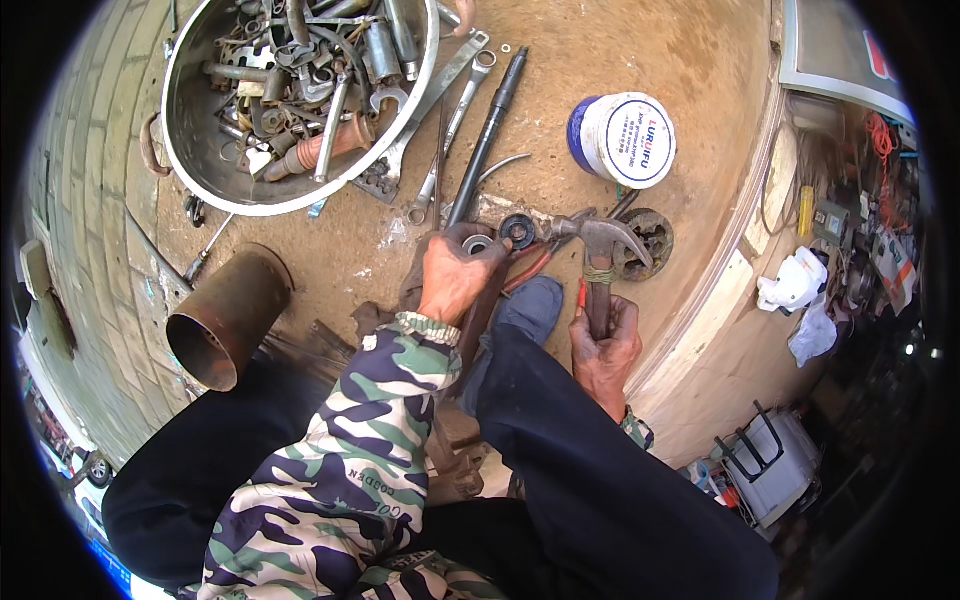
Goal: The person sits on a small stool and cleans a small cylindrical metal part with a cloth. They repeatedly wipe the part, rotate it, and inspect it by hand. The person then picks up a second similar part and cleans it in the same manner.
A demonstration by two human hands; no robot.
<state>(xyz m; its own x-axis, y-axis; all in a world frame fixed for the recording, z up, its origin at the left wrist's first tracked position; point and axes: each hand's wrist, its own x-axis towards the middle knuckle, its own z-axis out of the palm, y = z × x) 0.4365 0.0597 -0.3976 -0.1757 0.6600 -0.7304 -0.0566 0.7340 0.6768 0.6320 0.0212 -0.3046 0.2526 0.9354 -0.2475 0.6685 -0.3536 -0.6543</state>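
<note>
My left hand (455,275) is closed around a small metal ring (478,243), its fingers bent over the sides. Just right of its fingertips is a black round part with a hole (517,231), resting on a dirty metal surface. My right hand (605,350) grips the wooden handle of a claw hammer (601,240), which has cord or wire wound below the head. The hammer's head points left, toward the black round part. Something thin and orange-red shows beside the right hand's fingers; its kind is unclear. My shoe (532,308) is under the work, between the hands.
A large metal basin (428,80) full of tools and metal parts stands at the far left. Right of it lie wrenches (455,130) and a black rod (490,135). A white-and-blue tub (628,140), a round gear-like part (652,243) and a rusty pipe (225,320) stand around.
</note>
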